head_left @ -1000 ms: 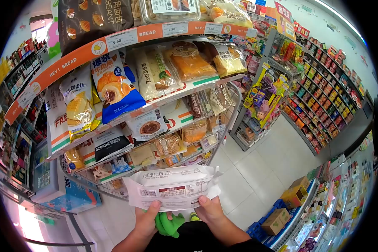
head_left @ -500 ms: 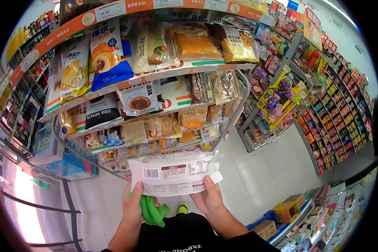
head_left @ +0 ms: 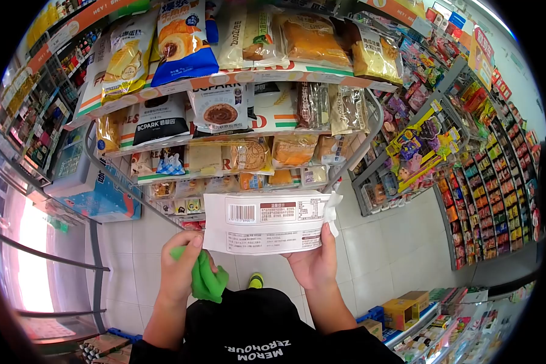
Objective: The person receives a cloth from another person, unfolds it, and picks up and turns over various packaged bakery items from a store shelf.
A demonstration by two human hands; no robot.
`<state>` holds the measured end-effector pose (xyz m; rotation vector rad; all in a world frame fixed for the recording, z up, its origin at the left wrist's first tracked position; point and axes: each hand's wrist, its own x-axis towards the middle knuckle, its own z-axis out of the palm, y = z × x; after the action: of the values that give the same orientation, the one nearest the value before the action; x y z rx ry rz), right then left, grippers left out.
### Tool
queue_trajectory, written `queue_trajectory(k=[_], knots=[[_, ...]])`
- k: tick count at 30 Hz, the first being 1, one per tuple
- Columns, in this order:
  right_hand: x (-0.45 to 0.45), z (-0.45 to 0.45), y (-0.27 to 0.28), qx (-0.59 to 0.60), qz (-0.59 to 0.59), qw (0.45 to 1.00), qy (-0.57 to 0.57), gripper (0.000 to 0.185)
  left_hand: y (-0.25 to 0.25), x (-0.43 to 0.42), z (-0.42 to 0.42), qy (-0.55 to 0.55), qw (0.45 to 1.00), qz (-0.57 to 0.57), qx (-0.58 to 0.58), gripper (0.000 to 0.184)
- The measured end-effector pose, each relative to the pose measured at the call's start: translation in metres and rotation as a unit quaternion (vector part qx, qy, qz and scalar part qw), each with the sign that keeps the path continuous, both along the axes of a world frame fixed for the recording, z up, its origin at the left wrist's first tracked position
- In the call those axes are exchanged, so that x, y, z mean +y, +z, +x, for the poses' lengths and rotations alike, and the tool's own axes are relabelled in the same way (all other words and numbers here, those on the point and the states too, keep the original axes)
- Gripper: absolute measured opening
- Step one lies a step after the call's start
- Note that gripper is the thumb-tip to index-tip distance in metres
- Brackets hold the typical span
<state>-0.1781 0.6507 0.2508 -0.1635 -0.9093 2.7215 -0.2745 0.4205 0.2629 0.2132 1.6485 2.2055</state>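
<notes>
Here's the white packet (head_left: 267, 223), held up in front of your chest, printed back and barcode (head_left: 242, 213) facing you. Its long axis runs side to side, nearly level, spanning the gap between your hands. Your right hand (head_left: 316, 258) is the one clearly on it: thumb over the lower right end, fingers closed behind, though how far they reach is hidden. Your left hand (head_left: 179, 266) sits at the lower left corner, fingers curled closed around a green cloth (head_left: 208, 280), thumb tip right by the packet's edge (touching or just beside it, I can't tell). So the packet lies up and inward from the left fingers, and the right hand is nearer.

Now the change: half a second ago the packet sat lower in view, and your left thumb overlapped its edge; now it's higher, its back more squarely to you. The bread shelf (head_left: 230, 78) has slid up the view too, and more lettering shows on your black shirt (head_left: 249, 321).

Further out, bagged breads line the tiers beyond the packet, a yellow-green shoe (head_left: 256, 280) pokes out below it on the tiled floor (head_left: 370, 242), and a cardboard box (head_left: 400, 314) sits off to your right.
</notes>
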Motion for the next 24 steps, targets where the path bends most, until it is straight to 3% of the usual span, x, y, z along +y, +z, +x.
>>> queue_trajectory(k=[7,15,24], knots=[[-0.011,-0.013,-0.005,0.005,-0.044,0.999,0.019,0.061,0.008,-0.013,-0.011,-0.051,0.996,0.07,-0.024,0.016],[-0.026,-0.036,-0.017,0.044,-0.113,0.991,0.064,0.059,0.016,-0.029,-0.028,-0.061,0.997,0.053,-0.003,0.016],[-0.048,-0.06,-0.012,0.005,-0.062,0.997,0.041,0.061,0.015,-0.052,-0.051,-0.037,0.998,0.041,0.007,0.016]])
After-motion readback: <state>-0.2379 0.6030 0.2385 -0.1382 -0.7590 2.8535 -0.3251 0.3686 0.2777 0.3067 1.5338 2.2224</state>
